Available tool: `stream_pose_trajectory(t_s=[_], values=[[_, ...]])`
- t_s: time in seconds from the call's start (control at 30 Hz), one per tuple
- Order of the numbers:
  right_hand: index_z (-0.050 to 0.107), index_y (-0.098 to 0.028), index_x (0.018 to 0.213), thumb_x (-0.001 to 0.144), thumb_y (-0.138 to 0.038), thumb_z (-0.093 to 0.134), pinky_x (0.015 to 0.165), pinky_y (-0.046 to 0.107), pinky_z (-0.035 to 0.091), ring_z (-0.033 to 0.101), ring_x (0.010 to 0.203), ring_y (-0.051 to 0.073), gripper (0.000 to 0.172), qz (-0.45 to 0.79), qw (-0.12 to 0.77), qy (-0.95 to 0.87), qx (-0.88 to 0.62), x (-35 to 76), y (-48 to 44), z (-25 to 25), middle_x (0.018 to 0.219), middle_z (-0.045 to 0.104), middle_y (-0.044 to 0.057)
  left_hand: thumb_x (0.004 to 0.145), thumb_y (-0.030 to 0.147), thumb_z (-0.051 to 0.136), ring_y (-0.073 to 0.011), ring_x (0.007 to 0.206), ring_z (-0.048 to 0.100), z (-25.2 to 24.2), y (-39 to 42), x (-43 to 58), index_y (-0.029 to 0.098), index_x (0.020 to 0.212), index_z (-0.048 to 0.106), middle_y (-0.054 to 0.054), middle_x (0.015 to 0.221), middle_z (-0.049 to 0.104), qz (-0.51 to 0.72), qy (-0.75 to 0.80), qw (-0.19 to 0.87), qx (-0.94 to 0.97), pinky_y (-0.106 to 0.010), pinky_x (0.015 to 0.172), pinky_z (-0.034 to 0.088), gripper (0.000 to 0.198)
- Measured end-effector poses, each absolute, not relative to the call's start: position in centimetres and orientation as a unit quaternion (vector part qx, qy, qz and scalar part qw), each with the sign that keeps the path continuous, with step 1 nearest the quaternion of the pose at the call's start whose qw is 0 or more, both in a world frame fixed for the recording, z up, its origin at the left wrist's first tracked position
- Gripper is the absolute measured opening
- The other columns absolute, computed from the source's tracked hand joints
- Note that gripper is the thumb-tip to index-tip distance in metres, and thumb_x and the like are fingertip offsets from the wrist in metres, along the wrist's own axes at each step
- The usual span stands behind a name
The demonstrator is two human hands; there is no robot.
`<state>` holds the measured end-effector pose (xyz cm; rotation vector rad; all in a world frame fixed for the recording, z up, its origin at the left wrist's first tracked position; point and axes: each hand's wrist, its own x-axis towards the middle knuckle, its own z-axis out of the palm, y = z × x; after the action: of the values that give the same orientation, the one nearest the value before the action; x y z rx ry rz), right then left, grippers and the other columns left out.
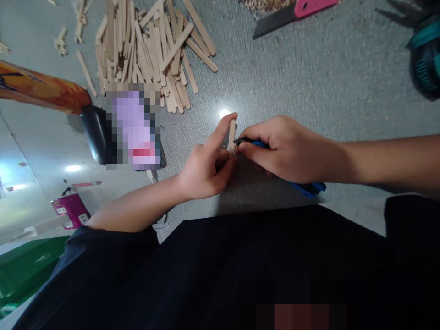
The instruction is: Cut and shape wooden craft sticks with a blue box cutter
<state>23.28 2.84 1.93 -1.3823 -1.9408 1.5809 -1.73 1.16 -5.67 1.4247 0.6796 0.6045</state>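
My left hand (209,167) holds a wooden craft stick (232,129) upright in the view, its curled lower fingers around the lower part and one finger stretched along the upper end. My right hand (292,149) is closed around a blue-and-black hand tool (307,189) that looks like a utility knife; the fingers cover most of it. Its dark tip touches or nearly touches the side of the stick, where the wood looks rough. The stick's lower end is hidden by the left fingers.
A heap of craft sticks (137,46) lies at upper left. Nearby are an orange cylinder (41,87), a black rounded object (94,135) and a blurred-out purple item (135,128). A pink-handled saw (275,22) lies by wood shavings (268,4). At right sits a teal-and-black tool (426,64).
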Motion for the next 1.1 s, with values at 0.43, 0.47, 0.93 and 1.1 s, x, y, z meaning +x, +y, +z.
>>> stream_pose_trajectory(t_s=[0.43, 0.47, 0.93, 1.1], values=[[0.051, -0.024, 0.064, 0.111, -0.011, 0.062, 0.05, 0.033, 0.028, 0.043, 0.046, 0.011, 0.05, 0.601, 0.088, -0.635, -0.477, 23.3, 3.5, 2.0, 0.049, 0.047, -0.005, 0.115, 0.053, 0.071, -0.0236, 0.071, 0.086, -6.6, 2.0, -2.1, 0.038, 0.19, 0.016, 0.004, 0.078, 0.076, 0.226, 0.261, 0.673, 0.654, -0.033, 0.062, 0.073, 0.094], [0.054, -0.023, 0.066, 0.113, -0.012, 0.06, 0.048, 0.032, 0.031, 0.047, 0.045, 0.011, 0.049, 0.62, 0.087, -0.62, -0.474, 23.4, 3.5, 2.0, 0.049, 0.051, -0.004, 0.114, 0.053, 0.073, -0.0245, 0.074, 0.087, -6.5, 2.0, -2.1, 0.038, 0.19, 0.017, 0.004, 0.08, 0.077, 0.229, 0.263, 0.677, 0.648, -0.033, 0.063, 0.073, 0.095], [0.065, -0.02, 0.074, 0.115, -0.035, 0.077, 0.043, 0.022, 0.042, 0.059, 0.045, 0.009, 0.045, 0.744, 0.142, -0.544, -0.361, 24.5, 4.8, 1.4, 0.06, 0.066, -0.003, 0.118, 0.047, 0.07, -0.0208, 0.067, 0.086, -3.9, 2.2, -1.5, 0.04, 0.191, 0.011, 0.001, 0.094, 0.086, 0.236, 0.279, 0.729, 0.578, -0.029, 0.057, 0.072, 0.095], [0.066, -0.02, 0.074, 0.115, -0.023, 0.07, 0.044, 0.024, 0.044, 0.061, 0.045, 0.011, 0.041, 0.705, 0.186, -0.536, -0.426, 24.0, 3.9, 1.2, 0.06, 0.067, -0.002, 0.119, 0.042, 0.064, -0.0179, 0.063, 0.083, -3.6, 1.9, -1.3, 0.033, 0.191, 0.003, 0.005, 0.082, 0.082, 0.252, 0.297, 0.705, 0.592, -0.025, 0.056, 0.07, 0.095]])
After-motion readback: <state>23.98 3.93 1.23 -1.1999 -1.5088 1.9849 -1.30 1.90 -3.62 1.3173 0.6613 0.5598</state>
